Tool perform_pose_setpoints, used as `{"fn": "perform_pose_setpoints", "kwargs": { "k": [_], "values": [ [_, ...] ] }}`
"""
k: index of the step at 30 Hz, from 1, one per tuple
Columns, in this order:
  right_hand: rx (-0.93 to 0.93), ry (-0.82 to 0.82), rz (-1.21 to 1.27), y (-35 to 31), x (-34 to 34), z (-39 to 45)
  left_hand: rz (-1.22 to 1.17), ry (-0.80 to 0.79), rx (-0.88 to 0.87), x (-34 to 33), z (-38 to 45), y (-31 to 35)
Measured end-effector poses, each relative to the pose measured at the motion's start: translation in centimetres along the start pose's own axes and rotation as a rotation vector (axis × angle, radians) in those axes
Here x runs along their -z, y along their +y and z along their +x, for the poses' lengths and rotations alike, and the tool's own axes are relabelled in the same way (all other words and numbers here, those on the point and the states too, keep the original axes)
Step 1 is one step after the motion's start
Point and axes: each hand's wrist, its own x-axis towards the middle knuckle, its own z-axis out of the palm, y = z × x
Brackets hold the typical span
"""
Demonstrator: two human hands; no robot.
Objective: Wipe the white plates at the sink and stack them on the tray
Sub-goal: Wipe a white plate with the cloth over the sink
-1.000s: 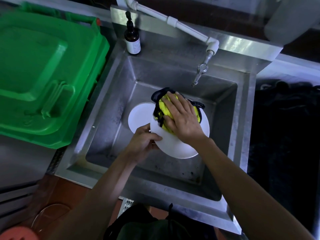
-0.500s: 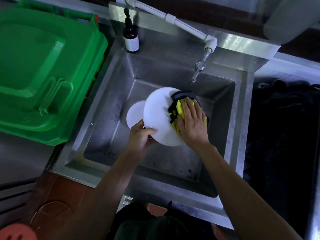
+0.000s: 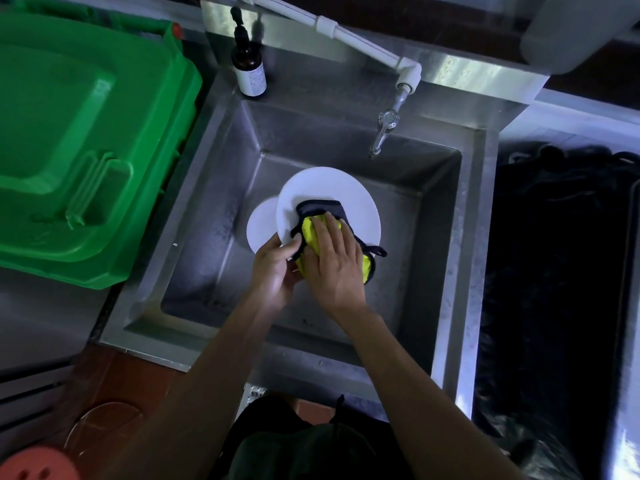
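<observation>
From the head camera, looking down, a steel sink point(image 3: 446, 237) fills the middle. The left hand point(image 3: 275, 268) grips the near edge of a white plate point(image 3: 332, 192), with the thumb curled over the rim, and holds it tilted above the sink bowl. The right hand point(image 3: 334, 268) lies flat on a yellow and dark cloth point(image 3: 320, 216), its fingers straight and close together, pressing the cloth onto the plate's face. A second white plate point(image 3: 261, 223) lies lower in the sink, just to the left, partly hidden behind the first one. A metal tap point(image 3: 384, 131) hangs over the back of the bowl from a white pipe point(image 3: 346, 38). A brown pump bottle point(image 3: 247, 67) stands on the back left corner of the sink. A big green bin lid point(image 3: 79, 140) lies to the left of the sink. A dark bag point(image 3: 561, 271) sits on the right. I cannot see a tray.
</observation>
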Motion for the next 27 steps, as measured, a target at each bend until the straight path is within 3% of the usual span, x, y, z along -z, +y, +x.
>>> {"fn": "perform_pose_setpoints", "kwargs": {
  "k": [11, 18, 27],
  "values": [
    [0.04, -0.042, -0.099, 3.7, 0.9, -1.5, 0.058, 0.048, -0.033, 1.3, 0.0, 0.7],
    [-0.03, -0.06, -0.095, 7.4, 2.7, 0.5, 0.132, -0.039, -0.004, 2.1, -0.7, 0.1],
    [0.014, -0.029, -0.16, 8.0, 4.0, 3.8, 0.276, -0.187, 0.025, 2.3, -0.6, -0.2]
  ]
}}
